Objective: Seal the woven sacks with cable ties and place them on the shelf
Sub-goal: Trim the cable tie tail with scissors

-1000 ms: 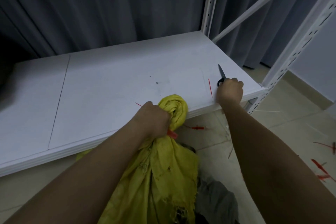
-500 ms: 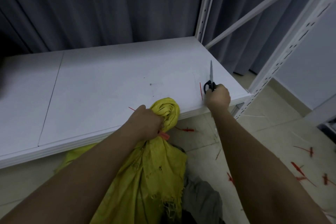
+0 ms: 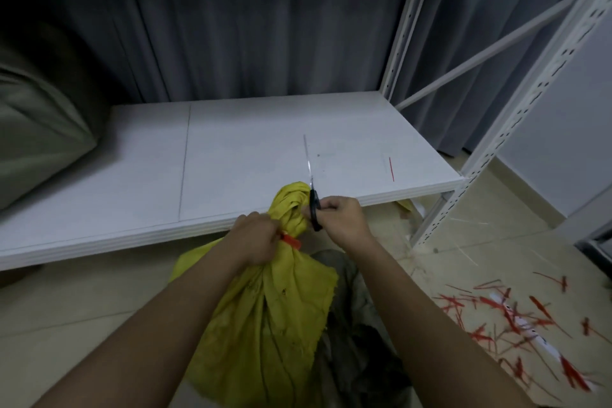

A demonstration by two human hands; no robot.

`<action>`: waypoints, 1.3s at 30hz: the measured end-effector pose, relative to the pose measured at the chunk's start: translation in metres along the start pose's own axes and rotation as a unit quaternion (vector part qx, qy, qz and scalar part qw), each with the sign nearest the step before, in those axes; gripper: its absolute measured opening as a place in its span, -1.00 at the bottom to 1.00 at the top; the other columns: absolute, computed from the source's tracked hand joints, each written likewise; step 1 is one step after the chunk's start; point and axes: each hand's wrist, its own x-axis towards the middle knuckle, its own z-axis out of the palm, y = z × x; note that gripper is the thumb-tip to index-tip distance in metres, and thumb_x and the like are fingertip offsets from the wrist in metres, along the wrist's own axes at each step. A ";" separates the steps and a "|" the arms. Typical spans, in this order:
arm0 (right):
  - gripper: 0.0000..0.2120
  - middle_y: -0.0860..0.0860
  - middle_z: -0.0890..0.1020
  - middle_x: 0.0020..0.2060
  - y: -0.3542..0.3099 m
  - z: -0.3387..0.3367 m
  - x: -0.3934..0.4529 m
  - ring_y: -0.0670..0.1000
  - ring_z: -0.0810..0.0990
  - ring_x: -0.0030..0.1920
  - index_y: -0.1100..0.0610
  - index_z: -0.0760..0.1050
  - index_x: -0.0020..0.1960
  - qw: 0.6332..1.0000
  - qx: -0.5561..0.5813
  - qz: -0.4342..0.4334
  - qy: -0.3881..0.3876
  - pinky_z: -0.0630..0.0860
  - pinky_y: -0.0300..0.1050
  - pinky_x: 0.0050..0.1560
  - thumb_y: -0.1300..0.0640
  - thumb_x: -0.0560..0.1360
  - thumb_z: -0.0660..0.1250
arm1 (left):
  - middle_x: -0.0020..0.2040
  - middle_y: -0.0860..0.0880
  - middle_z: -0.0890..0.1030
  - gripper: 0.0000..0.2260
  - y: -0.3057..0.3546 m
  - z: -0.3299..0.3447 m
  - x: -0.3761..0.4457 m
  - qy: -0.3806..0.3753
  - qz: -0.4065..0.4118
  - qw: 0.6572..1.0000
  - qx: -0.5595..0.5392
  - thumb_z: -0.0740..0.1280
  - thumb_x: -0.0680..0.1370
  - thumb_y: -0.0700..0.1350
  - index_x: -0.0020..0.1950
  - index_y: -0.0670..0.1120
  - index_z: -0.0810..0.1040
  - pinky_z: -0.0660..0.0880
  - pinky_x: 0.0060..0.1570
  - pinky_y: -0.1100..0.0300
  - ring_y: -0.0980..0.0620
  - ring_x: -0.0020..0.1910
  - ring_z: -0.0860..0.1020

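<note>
Your left hand [image 3: 256, 235] grips the gathered neck of the yellow sack [image 3: 265, 315], right at the red cable tie [image 3: 291, 241]. Your right hand [image 3: 341, 220] is closed around the scissors [image 3: 313, 199], blades pointing up over the shelf [image 3: 231, 156]. The sack stands on the floor [image 3: 66, 308] against the shelf's front edge.

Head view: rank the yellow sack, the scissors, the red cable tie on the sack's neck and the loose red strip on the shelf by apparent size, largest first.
1. yellow sack
2. scissors, blades pointing away, so foreshortened
3. Unsure: loose red strip and red cable tie look similar; the tie is partly hidden by the left hand and the sack.
</note>
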 end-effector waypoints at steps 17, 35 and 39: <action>-0.56 -0.03 0.51 -0.57 0.010 0.061 -0.128 -0.11 0.46 -0.54 0.14 0.47 -0.40 0.981 -0.048 0.095 -0.163 0.41 -0.29 -0.43 -0.21 0.33 0.46 | 0.00 -0.19 0.61 -0.82 -0.036 0.010 -0.115 0.143 -0.143 0.959 -0.199 0.19 0.58 -0.10 0.01 -0.18 0.52 0.44 -0.13 0.07 -0.20 0.02 0.55; -0.51 -0.02 0.52 -0.47 0.021 0.072 -0.117 -0.12 0.47 -0.53 0.17 0.45 -0.21 0.939 -0.018 0.177 -0.295 0.35 -0.30 -0.49 -0.29 0.37 0.37 | -0.06 -0.17 0.60 -0.90 -0.041 0.021 -0.141 0.159 -0.138 0.953 -0.217 0.12 0.62 -0.11 -0.06 -0.09 0.36 0.33 -0.25 0.13 -0.18 -0.06 0.55; -0.39 -0.04 0.51 -0.56 0.018 0.077 -0.114 -0.13 0.38 -0.59 0.13 0.47 -0.30 0.933 -0.062 0.181 -0.305 0.19 -0.28 -0.58 -0.46 0.25 0.32 | -0.09 -0.13 0.59 -0.87 -0.044 0.023 -0.146 0.167 -0.132 0.952 -0.219 0.12 0.61 -0.11 -0.01 -0.12 0.41 0.32 -0.27 0.13 -0.17 -0.09 0.54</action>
